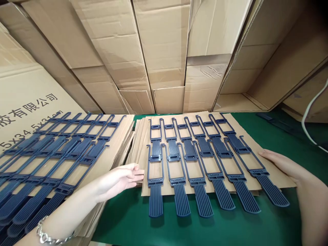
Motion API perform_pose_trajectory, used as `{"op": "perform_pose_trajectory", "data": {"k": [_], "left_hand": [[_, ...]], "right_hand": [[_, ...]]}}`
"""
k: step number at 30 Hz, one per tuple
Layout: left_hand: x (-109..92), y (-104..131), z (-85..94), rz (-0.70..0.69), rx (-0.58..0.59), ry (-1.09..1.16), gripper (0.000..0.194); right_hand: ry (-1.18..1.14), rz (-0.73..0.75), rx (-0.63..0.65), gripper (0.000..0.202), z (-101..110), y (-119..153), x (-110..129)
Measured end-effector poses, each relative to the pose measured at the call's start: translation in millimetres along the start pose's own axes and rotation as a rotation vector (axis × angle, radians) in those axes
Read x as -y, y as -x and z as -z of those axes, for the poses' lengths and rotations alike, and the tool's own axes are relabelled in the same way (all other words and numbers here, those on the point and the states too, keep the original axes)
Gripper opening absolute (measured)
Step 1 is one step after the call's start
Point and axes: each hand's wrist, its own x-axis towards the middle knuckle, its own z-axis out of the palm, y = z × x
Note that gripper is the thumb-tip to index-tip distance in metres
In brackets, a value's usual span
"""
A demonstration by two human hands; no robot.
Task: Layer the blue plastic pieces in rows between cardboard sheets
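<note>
Two rows of dark blue plastic frames with ribbed paddle ends (155, 201) lie on a cardboard sheet (166, 189), the front row's ends jutting past its near edge. My left hand (123, 179) is at the sheet's left edge, fingers spread and pointing right, nothing in it. At the right edge, my right hand (278, 160) rests with its fingertips at the cardboard, partly over it; whether it grips the edge cannot be made out. More blue frames (87, 159) are layered on another cardboard stack (118, 131) to the left.
Tall cardboard boxes (164, 44) stand along the back. An open carton (238, 102) is at the back right, beside a white cable (304, 119). Dark blue pieces (274, 121) lie on the green table (205, 229) at the right. A printed carton (25, 99) leans at the left.
</note>
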Motion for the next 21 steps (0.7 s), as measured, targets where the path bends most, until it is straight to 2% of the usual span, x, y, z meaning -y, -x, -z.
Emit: {"op": "perform_pose_trajectory", "data": {"k": [4, 5, 10, 16, 19, 21], "left_hand": [[-3, -14, 0.0, -0.017, -0.105, 0.038, 0.052], [-3, -17, -1.4, -0.022, -0.113, 0.035, 0.054], [-4, -29, -14.8, -0.085, 0.027, -0.032, 0.024], [1, -38, -29.0, -0.089, -0.092, 0.005, 0.026], [4, -42, -31.8, -0.130, -0.173, 0.043, 0.026], [4, -44, -31.8, -0.171, -0.186, 0.077, 0.025]], "right_hand": [[-0.017, 0.075, 0.073, 0.038, 1, 3, -1], [-0.022, 0.095, 0.088, 0.038, 1, 3, -1], [-0.011, 0.143, 0.101, 0.040, 2, 4, -1], [-0.004, 0.147, 0.098, 0.038, -2, 8, 3], [-0.030, 0.141, 0.069, 0.040, -6, 12, 5], [-0.053, 0.130, 0.065, 0.041, -8, 13, 6]]}}
